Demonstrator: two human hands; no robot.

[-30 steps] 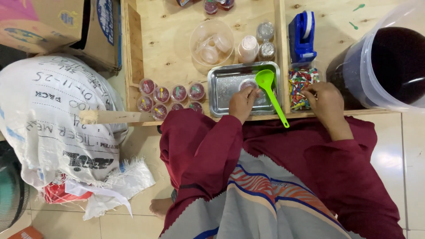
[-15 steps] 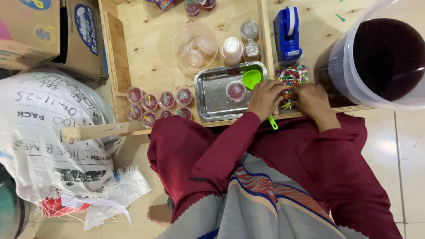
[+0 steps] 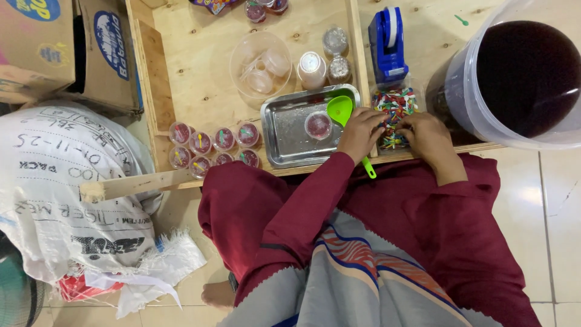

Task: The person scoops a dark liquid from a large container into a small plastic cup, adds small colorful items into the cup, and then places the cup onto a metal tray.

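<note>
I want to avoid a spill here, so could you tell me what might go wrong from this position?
The left hand grips the green ladle over the small filled cup in the metal tray; a nudge could tip it. The open dark bucket stands right beside the right hand, so a careless elbow might knock it.

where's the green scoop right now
In the head view the green scoop rests with its bowl on the right end of the metal tray, beside a small filled cup, its handle running under the left hand.

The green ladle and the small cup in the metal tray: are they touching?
Cannot tell. In the head view the green ladle has its bowl right beside the small cup, with no clear gap or contact visible.
</note>
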